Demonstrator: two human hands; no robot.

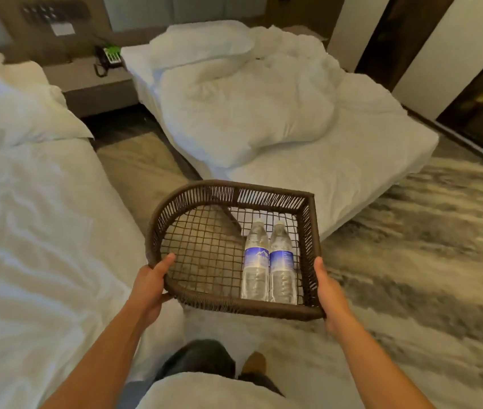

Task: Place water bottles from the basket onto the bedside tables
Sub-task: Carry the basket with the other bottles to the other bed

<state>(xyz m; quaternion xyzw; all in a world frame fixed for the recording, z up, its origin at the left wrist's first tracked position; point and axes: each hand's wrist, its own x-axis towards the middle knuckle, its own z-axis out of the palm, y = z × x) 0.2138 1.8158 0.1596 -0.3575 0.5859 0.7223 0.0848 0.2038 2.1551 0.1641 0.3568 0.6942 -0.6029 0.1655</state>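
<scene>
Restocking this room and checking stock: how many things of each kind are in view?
Water bottles: 2
Basket: 1
Beds: 2
Bedside table: 1
Telephone: 1
Total: 7

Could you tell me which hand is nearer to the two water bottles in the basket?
Right. The right hand grips the basket beside the water bottles; the left hand holds the opposite side.
</scene>
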